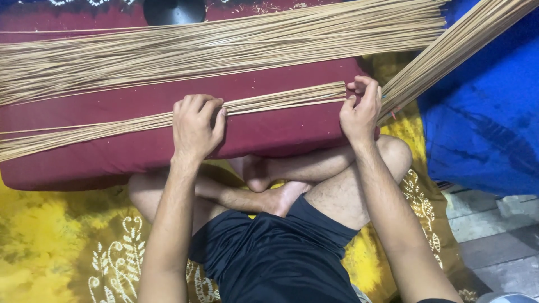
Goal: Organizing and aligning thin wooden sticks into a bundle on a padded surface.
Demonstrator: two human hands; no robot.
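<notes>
Across maroon cushion [269, 132]: your left hand [193, 126] grip closed over thin stick bundle [281, 101], pinning it; right hand [359, 109] fingertips pinch bundle's end, evening tips.

Left hand [193, 126] curled, gripping; right hand [360, 109] pinching; legs crossed

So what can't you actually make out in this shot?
- Head view: the far ends of the thin stick bundle under the left hand and right hand run past the left edge.
- The large stick pile is cut off left and right.
- The dark round object is cropped by the top edge.
- The left palm's grip is hidden by its own knuckles.
</notes>
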